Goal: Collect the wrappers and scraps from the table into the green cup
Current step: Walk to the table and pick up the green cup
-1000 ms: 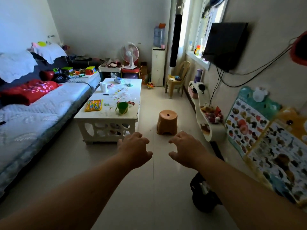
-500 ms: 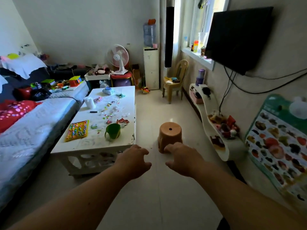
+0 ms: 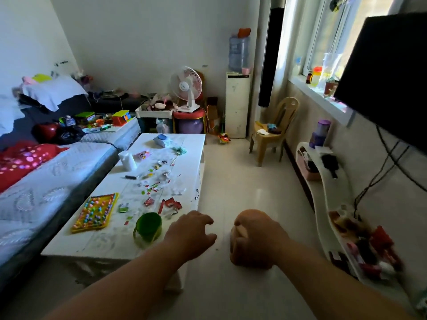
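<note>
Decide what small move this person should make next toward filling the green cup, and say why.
Probably reach the left hand forward to the red wrappers just beyond the green cup and pinch one. The hand hovers empty, fingers loosely curled, over the table edge beside the cup, and those wrappers look closest.
</note>
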`<state>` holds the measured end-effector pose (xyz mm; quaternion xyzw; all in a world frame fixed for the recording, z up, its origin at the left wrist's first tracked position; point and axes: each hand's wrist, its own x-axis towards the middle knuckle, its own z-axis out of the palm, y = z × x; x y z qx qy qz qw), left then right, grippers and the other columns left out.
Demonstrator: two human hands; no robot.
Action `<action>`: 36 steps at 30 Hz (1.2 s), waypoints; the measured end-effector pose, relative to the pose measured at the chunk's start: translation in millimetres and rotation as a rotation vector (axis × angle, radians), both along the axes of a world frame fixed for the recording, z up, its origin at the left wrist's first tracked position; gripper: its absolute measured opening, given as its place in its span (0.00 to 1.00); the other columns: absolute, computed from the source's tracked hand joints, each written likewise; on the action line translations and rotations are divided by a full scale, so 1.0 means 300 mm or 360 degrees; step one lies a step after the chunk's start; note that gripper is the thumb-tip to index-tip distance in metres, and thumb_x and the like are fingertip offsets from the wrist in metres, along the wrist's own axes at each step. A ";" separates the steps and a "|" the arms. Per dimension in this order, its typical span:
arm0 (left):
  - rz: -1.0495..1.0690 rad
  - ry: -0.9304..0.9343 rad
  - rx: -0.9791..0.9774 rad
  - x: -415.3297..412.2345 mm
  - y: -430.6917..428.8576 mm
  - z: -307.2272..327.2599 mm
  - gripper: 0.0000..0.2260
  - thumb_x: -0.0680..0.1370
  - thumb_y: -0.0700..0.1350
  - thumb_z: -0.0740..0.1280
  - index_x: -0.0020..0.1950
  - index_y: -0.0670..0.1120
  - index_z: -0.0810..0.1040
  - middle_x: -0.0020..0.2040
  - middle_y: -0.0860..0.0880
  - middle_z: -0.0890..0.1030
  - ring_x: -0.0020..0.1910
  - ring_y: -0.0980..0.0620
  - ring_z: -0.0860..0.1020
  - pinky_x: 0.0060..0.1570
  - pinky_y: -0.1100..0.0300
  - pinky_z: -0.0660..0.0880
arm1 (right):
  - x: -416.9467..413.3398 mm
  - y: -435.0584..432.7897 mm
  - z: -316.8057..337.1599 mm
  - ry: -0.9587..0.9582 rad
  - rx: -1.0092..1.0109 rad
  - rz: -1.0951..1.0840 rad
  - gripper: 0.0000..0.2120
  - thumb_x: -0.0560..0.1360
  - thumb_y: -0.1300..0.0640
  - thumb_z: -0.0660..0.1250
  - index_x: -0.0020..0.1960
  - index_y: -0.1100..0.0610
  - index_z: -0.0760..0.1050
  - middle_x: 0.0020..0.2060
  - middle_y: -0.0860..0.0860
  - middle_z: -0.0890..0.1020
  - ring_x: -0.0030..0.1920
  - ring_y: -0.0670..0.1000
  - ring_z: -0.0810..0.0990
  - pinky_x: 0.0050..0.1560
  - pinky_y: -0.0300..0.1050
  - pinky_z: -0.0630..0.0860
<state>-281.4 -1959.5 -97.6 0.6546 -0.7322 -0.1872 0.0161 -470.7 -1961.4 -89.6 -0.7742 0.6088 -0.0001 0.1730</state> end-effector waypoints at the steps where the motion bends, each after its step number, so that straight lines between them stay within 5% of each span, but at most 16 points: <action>1: 0.0024 0.0009 0.0010 0.004 -0.065 -0.004 0.24 0.76 0.59 0.66 0.71 0.55 0.75 0.70 0.50 0.75 0.68 0.49 0.73 0.68 0.50 0.72 | 0.002 -0.077 -0.005 0.0036 -0.0007 0.0017 0.23 0.71 0.40 0.65 0.64 0.42 0.67 0.59 0.47 0.77 0.56 0.53 0.78 0.55 0.50 0.77; 18: 0.0162 -0.0047 0.0098 0.349 -1.265 -0.046 0.25 0.78 0.59 0.63 0.75 0.57 0.70 0.75 0.51 0.71 0.73 0.48 0.69 0.70 0.52 0.67 | 0.369 -1.367 -0.063 0.0047 0.0045 0.0300 0.22 0.74 0.43 0.63 0.67 0.46 0.67 0.62 0.49 0.75 0.58 0.53 0.77 0.59 0.47 0.72; 27: 0.0713 0.0050 0.0082 0.645 -1.609 -0.126 0.24 0.76 0.57 0.65 0.72 0.57 0.73 0.73 0.51 0.74 0.70 0.48 0.72 0.67 0.51 0.70 | 0.759 -1.938 -0.140 0.0137 0.0107 0.0830 0.21 0.75 0.42 0.61 0.67 0.44 0.66 0.63 0.48 0.74 0.62 0.53 0.75 0.61 0.48 0.70; 36: 0.1688 0.0371 0.0083 0.861 -1.773 -0.227 0.27 0.74 0.59 0.66 0.74 0.55 0.73 0.73 0.50 0.73 0.72 0.49 0.71 0.70 0.50 0.69 | 1.254 -2.268 -0.223 0.0223 0.0140 0.1714 0.22 0.74 0.43 0.63 0.66 0.44 0.67 0.64 0.50 0.74 0.64 0.54 0.74 0.62 0.50 0.70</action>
